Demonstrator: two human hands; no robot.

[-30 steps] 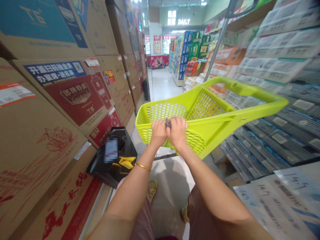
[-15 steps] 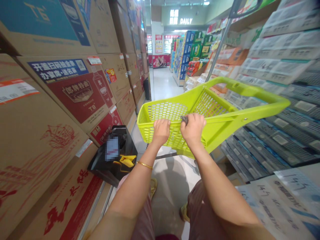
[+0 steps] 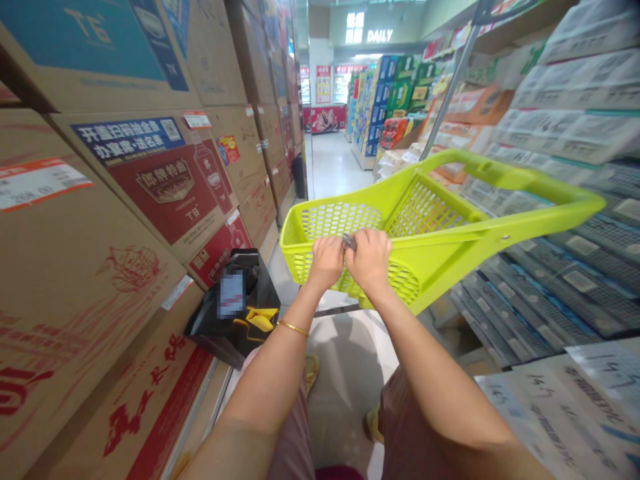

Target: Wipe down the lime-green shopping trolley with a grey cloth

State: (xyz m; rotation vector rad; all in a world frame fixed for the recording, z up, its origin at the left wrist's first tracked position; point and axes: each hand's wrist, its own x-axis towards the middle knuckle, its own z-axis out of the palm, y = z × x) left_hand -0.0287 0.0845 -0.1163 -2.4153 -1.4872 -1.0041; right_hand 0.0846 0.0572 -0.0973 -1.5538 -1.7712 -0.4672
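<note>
Both hands [image 3: 327, 261] [image 3: 370, 261] curl at the basket rim [image 3: 420, 241], grey wad [image 3: 349, 241] between.

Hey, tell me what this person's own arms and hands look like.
The left hand and right hand are gloveless. No sleeve shows on the left forearm or right forearm. A thin, gold-coloured bangle circles the left forearm toward the wrist; no bangle shows on the right.

The cart [image 3: 443, 257] is lime-green, mesh-patterned; the bag [image 3: 220, 337], black; the bracelet [image 3: 293, 327], gold.
</note>
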